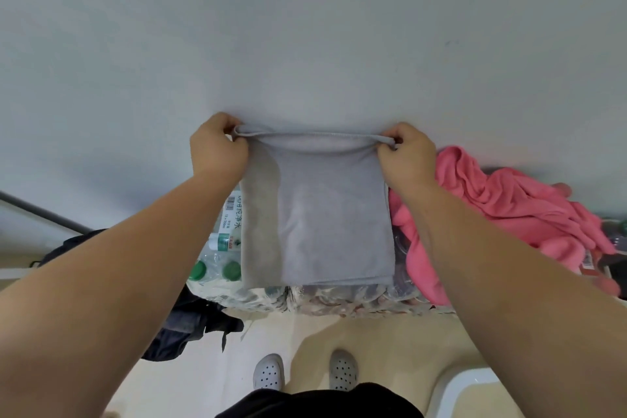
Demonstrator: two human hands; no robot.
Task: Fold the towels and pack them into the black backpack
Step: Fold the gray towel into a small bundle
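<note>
I hold the grey towel hanging doubled over the bottled-water packs, left hand and right hand each pinching a top corner. It looks light and limp (hardly slippery, I'd judge), so corners and edges are the places to grip.

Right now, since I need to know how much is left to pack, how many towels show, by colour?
Grey towel: 1, pinched at its top corners by the left hand and the right hand.
Pink towel: 1, a crumpled heap; more could be hidden in it.
Total: 2.
</note>
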